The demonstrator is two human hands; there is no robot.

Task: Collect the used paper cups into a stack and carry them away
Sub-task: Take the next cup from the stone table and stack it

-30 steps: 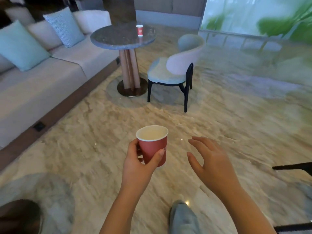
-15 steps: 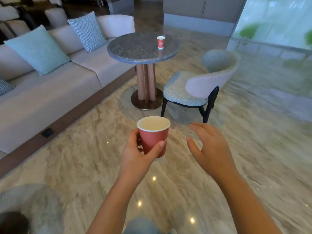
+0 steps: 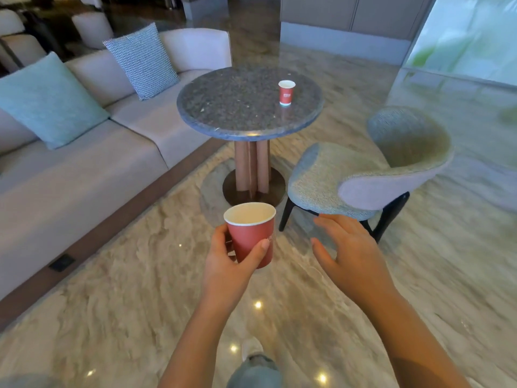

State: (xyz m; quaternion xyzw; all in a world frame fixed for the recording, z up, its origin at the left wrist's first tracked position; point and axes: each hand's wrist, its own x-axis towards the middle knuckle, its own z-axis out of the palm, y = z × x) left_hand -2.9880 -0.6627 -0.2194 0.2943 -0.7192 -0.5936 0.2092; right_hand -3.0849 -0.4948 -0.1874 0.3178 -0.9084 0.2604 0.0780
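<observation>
Well, the person's left hand had its thumb and fingers wrapped round a red paper cup with a pale lining, held upright in the air on the near side of the round, dark speckled stone table. The cup's open mouth faced up. And the right hand hovered just beside it, also on the table's near side, toward the right. Its fingers were spread and loosely bent, palm down, gripping nothing and not touching the cup.

Up on the table top stood a second red paper cup, upright, in the far right part of the top and close to the edge. It was well apart from both hands. The table rested on a cluster of wooden posts and a round dark foot.

To the right of the table sat a tub chair with a blue-grey woven seat and black legs, its seat turned toward the table. To the left of the table ran a long beige sofa, and on it a plain teal cushion and a blue-and-white checked cushion, the checked one nearer the table.

Glossy beige marble floor spread all round the table, with small bright spots of light reflected on its near side. Nearest of all, well short of the table, a grey trouser leg showed between the two forearms.
</observation>
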